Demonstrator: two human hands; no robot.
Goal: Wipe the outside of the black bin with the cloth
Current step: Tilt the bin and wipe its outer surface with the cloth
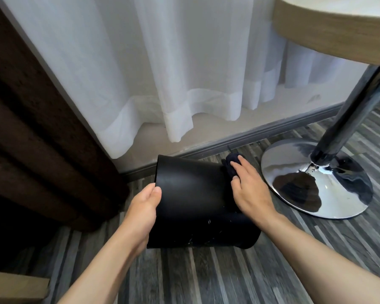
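Note:
The black bin [193,200] is tilted on its side above the striped floor, its smooth outer wall facing me, with pale scuff marks near its lower edge. My left hand [144,207] grips the bin's left edge, thumb on the outer wall. My right hand [248,189] presses a dark navy cloth [230,164] against the bin's upper right side. The cloth is bunched, and most of it lies under my fingers. The bin's opening is hidden from view.
A chrome table base [316,189] and its pole [347,119] stand close on the right, under a round wooden tabletop [329,29]. White sheer curtains [162,73] hang behind, over a grey skirting board [239,141]. A dark brown drape [31,128] fills the left.

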